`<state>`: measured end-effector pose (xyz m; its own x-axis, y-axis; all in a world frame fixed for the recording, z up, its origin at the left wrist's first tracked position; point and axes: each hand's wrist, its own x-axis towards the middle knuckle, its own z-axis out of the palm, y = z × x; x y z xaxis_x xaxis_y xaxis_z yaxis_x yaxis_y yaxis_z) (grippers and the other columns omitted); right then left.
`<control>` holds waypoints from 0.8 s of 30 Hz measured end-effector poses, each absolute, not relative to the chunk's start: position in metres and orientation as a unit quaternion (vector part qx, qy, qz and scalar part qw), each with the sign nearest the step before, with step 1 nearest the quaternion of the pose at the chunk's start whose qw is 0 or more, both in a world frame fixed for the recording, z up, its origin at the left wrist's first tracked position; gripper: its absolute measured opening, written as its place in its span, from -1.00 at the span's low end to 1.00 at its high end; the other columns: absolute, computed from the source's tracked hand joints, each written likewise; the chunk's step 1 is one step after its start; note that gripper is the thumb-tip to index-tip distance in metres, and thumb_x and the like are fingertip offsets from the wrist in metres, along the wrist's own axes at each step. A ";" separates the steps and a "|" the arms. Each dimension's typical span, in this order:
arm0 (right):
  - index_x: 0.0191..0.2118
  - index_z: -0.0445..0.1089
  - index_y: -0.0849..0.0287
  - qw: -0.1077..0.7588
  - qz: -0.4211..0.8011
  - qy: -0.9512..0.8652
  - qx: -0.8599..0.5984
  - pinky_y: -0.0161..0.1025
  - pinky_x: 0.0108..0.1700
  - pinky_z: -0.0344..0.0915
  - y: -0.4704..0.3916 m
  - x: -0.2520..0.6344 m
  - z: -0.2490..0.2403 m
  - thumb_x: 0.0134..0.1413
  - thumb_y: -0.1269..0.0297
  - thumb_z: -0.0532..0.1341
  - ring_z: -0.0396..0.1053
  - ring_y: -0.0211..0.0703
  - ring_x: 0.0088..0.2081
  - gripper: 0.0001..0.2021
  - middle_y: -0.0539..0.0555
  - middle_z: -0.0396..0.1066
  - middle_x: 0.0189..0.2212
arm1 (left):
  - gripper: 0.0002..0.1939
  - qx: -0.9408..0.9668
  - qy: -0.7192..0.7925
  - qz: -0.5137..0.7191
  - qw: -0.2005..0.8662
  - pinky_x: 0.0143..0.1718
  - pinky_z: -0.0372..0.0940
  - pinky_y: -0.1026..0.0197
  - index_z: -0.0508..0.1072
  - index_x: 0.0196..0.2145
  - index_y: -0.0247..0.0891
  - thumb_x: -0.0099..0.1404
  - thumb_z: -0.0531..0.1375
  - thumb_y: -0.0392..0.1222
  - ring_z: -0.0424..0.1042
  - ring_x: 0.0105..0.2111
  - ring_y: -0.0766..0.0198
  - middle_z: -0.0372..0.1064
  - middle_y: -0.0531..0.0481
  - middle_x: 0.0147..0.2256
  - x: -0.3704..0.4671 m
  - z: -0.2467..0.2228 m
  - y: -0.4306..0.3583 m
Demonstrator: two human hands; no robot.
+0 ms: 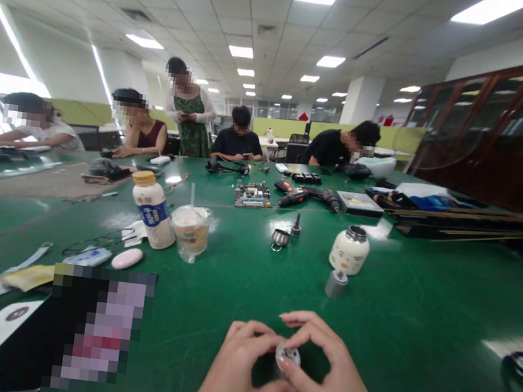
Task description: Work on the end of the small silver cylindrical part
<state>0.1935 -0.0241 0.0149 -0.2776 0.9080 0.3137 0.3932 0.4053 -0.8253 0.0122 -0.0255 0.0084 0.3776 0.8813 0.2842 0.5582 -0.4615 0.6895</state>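
A small round grey part (290,354) with holes in its face is between my hands, low over the green table. My left hand (242,372) grips it from the left, index finger and thumb bent around its edge. From the other side my right hand (332,373) pinches it, thumb on its near rim. Beyond them is a white bottle (349,251) with small drawings, its metal mouth uncovered. A grey cylinder (336,284) stands just in front of it. Further left lie a metal cap with a ring (280,239) and a dark stepped piece (296,226).
On the left are a drink bottle (152,213), a plastic cup with a straw (190,232) and a pink oval case (126,259). A circuit board (253,195), power drills (296,196) and a grey box (359,203) lie further back. Several people sit or stand across the table.
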 end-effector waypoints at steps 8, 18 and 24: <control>-0.24 0.54 0.05 0.413 0.259 -0.732 -0.476 0.09 0.11 0.23 -0.004 0.207 0.014 0.18 0.17 0.23 0.39 0.08 0.03 -0.85 0.15 0.47 -0.05 | -0.64 0.801 0.447 0.325 0.229 -0.11 0.33 -0.03 0.54 -0.15 -0.18 0.04 0.41 -0.22 0.40 -0.11 -0.04 0.49 -0.14 -0.17 0.014 0.009 -0.027; -0.04 0.52 -0.05 0.320 0.205 -0.782 -0.493 0.22 0.19 0.15 0.020 0.223 -0.008 0.12 0.26 0.29 0.29 0.14 0.17 -0.73 0.11 0.47 0.06 | -0.61 0.791 0.464 0.326 0.229 -0.02 0.30 -0.07 0.50 -0.06 -0.20 0.12 0.36 -0.25 0.36 -0.03 -0.04 0.47 -0.15 -0.09 0.012 0.004 -0.028; -0.31 0.60 0.01 0.391 0.269 -0.730 -0.491 0.22 0.17 0.17 0.013 0.217 0.005 0.08 0.24 0.30 0.50 0.13 -0.06 -0.90 0.08 0.62 -0.24 | -0.51 0.794 0.460 0.318 0.241 0.06 0.25 -0.08 0.43 0.08 -0.13 0.18 0.36 -0.21 0.32 0.05 -0.03 0.43 -0.12 0.02 0.010 0.000 -0.026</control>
<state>0.2171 0.0134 0.0053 -0.2118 0.9280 0.3065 0.5080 0.3724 -0.7767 0.0099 -0.0261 0.0002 0.3752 0.8824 0.2838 0.5762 -0.4618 0.6743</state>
